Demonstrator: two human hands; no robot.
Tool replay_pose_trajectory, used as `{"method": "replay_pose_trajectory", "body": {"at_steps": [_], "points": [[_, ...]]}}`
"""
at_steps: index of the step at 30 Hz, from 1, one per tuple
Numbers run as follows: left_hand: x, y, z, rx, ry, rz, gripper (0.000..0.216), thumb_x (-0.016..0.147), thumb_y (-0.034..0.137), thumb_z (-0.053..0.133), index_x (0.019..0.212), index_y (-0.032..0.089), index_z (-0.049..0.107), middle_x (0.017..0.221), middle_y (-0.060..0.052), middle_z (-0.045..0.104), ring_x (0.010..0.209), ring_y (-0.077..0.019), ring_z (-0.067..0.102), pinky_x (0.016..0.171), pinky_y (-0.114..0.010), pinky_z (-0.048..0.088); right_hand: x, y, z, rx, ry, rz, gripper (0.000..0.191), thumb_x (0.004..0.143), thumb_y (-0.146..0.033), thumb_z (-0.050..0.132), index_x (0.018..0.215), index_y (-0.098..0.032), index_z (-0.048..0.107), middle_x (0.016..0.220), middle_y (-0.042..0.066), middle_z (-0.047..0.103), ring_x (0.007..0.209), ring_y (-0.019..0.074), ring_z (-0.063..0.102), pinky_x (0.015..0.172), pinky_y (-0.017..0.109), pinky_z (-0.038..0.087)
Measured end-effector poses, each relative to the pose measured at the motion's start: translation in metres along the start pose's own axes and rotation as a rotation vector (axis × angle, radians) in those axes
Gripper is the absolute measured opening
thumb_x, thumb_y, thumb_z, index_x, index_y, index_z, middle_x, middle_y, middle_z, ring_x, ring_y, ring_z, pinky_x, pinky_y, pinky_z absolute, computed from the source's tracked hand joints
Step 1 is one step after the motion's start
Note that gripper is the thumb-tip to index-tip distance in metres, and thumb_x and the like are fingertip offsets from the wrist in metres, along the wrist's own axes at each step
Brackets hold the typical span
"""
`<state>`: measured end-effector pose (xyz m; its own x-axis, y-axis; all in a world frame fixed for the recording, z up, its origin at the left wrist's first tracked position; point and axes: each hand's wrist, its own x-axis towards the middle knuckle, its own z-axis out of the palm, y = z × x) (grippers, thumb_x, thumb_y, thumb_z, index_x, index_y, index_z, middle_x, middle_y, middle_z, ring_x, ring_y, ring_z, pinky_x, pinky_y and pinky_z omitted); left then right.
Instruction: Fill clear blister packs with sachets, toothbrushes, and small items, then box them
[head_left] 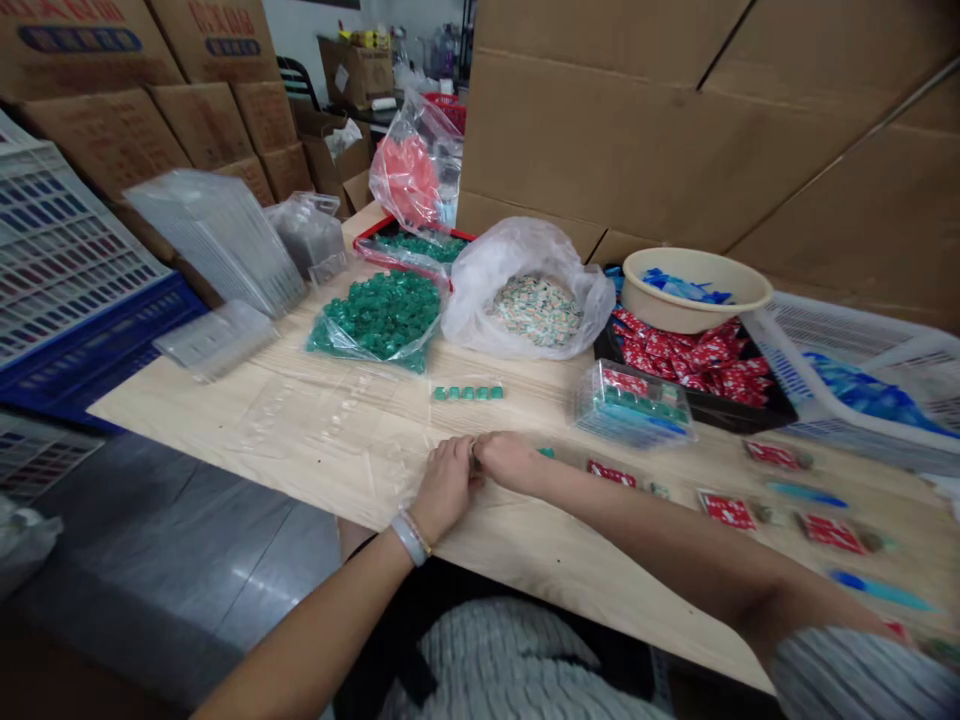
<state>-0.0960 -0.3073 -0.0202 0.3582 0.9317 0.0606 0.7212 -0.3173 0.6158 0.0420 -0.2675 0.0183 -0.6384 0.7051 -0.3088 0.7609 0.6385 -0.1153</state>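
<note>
My left hand (446, 487) and my right hand (510, 460) meet at the table's front edge. Both have curled, closed fingers, and whatever small thing lies between them is hidden. Just beyond them, several green pieces (469, 393) sit in a row in a clear plastic tray. Flat clear trays (322, 412) lie to the left of my left hand, hard to make out against the wood. A bit of green shows beside my right wrist. Past my right forearm lie red printed packets (611, 472) in clear trays, and a stack of filled clear trays (634, 402) stands behind them.
Along the back are a bag of green pieces (382, 315), a bag of small pale pieces (536, 310), a black tray of red packets (694, 360) and a cream basin (697, 290). Empty clear trays (217, 235) are stacked at left. Cardboard boxes (637, 130) wall the back.
</note>
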Motion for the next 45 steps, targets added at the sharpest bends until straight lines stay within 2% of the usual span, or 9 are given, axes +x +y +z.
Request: {"method": "replay_pose_trajectory", "body": {"at_steps": [4,8,11,13,20,27,32,38,45], "points": [[-0.002,0.006,-0.010,-0.099,0.074,-0.014,0.048,0.072,0.020,0.056,0.117,0.014,0.039,0.108,-0.010,0.051,0.101,-0.0230,0.044,0.088,-0.040,0.036,-0.003,0.013,0.001,0.434,0.139,0.161,0.014,0.072,-0.028,0.057,0.073,-0.014,0.059,0.072,0.006,0.062,0.068,0.0166,0.057,0.060,0.025,0.039],[-0.004,0.018,-0.026,-0.311,0.136,0.063,0.045,0.079,0.021,0.047,0.123,0.019,0.037,0.106,-0.009,0.050,0.098,-0.0187,0.047,0.087,-0.036,0.040,-0.003,0.001,0.000,1.317,0.397,0.459,0.033,0.077,-0.047,0.043,0.069,-0.017,0.052,0.060,-0.001,0.055,0.053,0.0106,0.049,0.051,0.023,0.036],[-0.010,0.011,-0.033,-0.422,0.168,0.005,0.030,0.080,0.015,0.044,0.109,0.018,0.052,0.099,-0.008,0.053,0.094,-0.0169,0.050,0.084,-0.033,0.042,0.002,-0.023,-0.003,1.924,0.220,0.467,0.029,0.072,-0.046,0.051,0.072,-0.017,0.053,0.063,0.000,0.057,0.054,0.0105,0.052,0.051,0.024,0.039],[-0.018,-0.004,-0.035,-0.492,0.224,-0.144,0.021,0.077,0.016,0.048,0.096,0.016,0.058,0.091,-0.007,0.055,0.086,-0.0162,0.053,0.078,-0.031,0.045,0.006,-0.036,-0.004,2.096,0.086,0.405,0.021,0.064,-0.033,0.063,0.073,-0.015,0.056,0.066,0.001,0.061,0.060,0.0116,0.056,0.058,0.025,0.042],[-0.044,-0.041,-0.047,-0.774,0.256,-0.402,0.023,0.070,0.018,0.054,0.091,0.013,0.060,0.086,-0.006,0.061,0.074,-0.0138,0.057,0.071,-0.028,0.046,0.024,-0.053,-0.008,2.091,-0.082,0.324,0.025,0.055,-0.018,0.072,0.077,-0.012,0.063,0.078,0.004,0.065,0.074,0.0142,0.061,0.079,0.034,0.043],[-0.049,-0.036,-0.063,-0.790,0.259,-0.507,0.022,0.063,0.010,0.051,0.082,0.013,0.061,0.075,-0.002,0.061,0.067,-0.0118,0.054,0.064,-0.024,0.043,0.036,-0.065,-0.010,2.035,-0.118,0.261,0.017,0.057,-0.016,0.070,0.072,-0.012,0.063,0.073,0.004,0.066,0.066,0.0119,0.060,0.067,0.027,0.045],[-0.052,-0.036,-0.073,-1.139,0.206,-0.570,0.005,0.066,0.017,0.053,0.068,0.013,0.055,0.058,0.001,0.058,0.049,-0.0075,0.048,0.050,-0.020,0.039,0.038,-0.076,-0.004,2.235,-0.115,0.210,0.012,0.061,-0.013,0.065,0.073,-0.014,0.063,0.063,0.000,0.063,0.057,0.0084,0.058,0.061,0.021,0.044],[-0.063,-0.042,-0.090,-1.739,-0.025,-0.655,0.015,0.064,0.020,0.063,0.066,0.011,0.051,0.057,0.000,0.055,0.044,-0.0028,0.043,0.043,-0.014,0.032,0.040,-0.090,-0.006,2.355,-0.090,0.168,0.011,0.063,-0.013,0.060,0.073,-0.016,0.064,0.063,-0.001,0.062,0.055,0.0072,0.056,0.057,0.019,0.045],[-0.069,-0.048,-0.097,-1.902,0.070,-0.630,0.017,0.060,0.019,0.067,0.063,0.010,0.052,0.055,0.002,0.049,0.047,-0.0026,0.042,0.043,-0.014,0.031,0.047,-0.092,-0.017,2.298,-0.070,0.130,0.011,0.064,-0.015,0.061,0.074,-0.017,0.064,0.069,-0.002,0.062,0.062,0.0072,0.057,0.062,0.019,0.046]]}}
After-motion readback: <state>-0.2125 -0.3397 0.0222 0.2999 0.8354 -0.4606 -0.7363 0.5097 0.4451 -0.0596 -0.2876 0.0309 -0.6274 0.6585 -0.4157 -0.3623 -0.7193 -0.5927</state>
